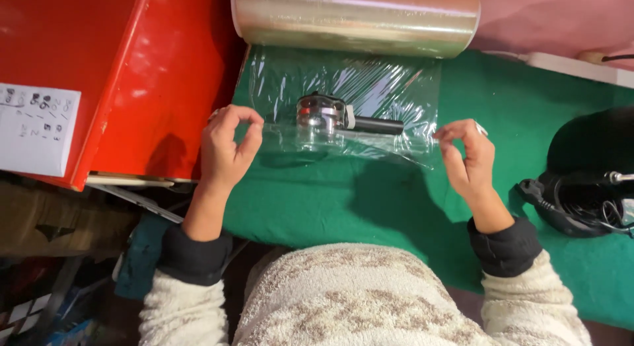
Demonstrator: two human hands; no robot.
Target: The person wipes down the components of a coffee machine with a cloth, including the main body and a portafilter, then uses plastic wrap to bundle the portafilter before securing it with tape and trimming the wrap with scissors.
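Looking down from a head-worn camera, two bare hands in cream fleece sleeves with dark cuffs hold the near edge of a sheet of clear plastic film [343,98] just above a green tabletop [396,207]. The left hand [228,148] pinches the film's near-left corner between thumb and fingertips, a narrow closed grip. The right hand [469,157] pinches the near-right corner the same way. The film runs away from the person to a large roll of wrap [356,19] lying crosswise at the far edge of the tabletop. On the film, between the hands and slightly beyond them, lies a small tool with a shiny metal head and a black handle [347,118]. Its long axis runs left to right, parallel to the roll, with the metal head towards the left hand and the handle pointing towards the right hand. The left hand is the nearer of the two. A red box [132,81] sits to the left, and a black corded device [588,181] lies to the right.
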